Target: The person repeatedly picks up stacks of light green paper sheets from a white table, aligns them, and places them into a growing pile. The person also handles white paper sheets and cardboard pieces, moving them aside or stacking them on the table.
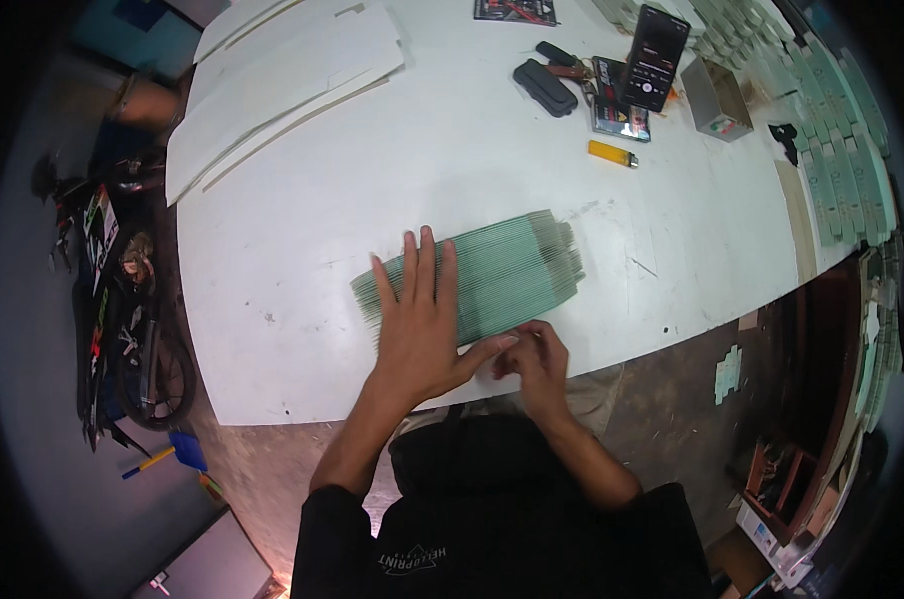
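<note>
A fanned-out row of thin green card pieces lies slantwise on the white table, their edges overlapping like shingles. My left hand rests flat on the left half of the row, fingers spread and pointing away from me. Its thumb reaches right along the row's near edge. Close to that thumb tip, my right hand is curled at the near edge of the cards. Its fingers are bent and partly hidden, so whether they pinch a card does not show.
Large white sheets lie at the far left. At the far right are a phone, a black case, a yellow lighter and an open box. Stacked green pieces line the right edge. A bicycle stands left of the table.
</note>
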`<state>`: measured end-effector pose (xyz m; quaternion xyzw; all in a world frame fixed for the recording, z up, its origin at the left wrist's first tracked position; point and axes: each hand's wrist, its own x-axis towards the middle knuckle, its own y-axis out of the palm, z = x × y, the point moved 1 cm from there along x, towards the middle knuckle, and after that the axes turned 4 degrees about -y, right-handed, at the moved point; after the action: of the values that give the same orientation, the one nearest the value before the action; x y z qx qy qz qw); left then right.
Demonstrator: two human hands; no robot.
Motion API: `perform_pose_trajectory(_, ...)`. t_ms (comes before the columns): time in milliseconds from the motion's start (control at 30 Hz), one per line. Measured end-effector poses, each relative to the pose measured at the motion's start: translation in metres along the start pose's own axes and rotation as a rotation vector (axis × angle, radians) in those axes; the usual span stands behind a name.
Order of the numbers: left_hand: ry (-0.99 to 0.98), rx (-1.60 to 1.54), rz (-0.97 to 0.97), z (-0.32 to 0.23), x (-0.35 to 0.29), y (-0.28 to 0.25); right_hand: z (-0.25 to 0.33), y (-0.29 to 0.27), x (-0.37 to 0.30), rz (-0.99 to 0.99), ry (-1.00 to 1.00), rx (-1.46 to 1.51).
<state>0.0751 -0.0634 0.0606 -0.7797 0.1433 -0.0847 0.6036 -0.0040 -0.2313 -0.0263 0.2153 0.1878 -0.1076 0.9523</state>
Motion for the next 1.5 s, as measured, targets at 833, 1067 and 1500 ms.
perform_pose_trajectory(833, -0.001, 0.070, 0.034, -0.013, 0.009, 0.006, -0.017, -0.028, 0.005, -0.010, 0.031, 0.288)
perform_pose_trajectory(1067, 0.025, 0.035, 0.082, -0.025, 0.029, 0.015, -0.014, -0.066, -0.012, -0.021, -0.030, 0.151)
perform_pose_trajectory(1500, 0.128, 0.087, -0.055, -0.008, 0.045, 0.029, -0.003, -0.041, 0.003, -0.015, -0.168, 0.000)
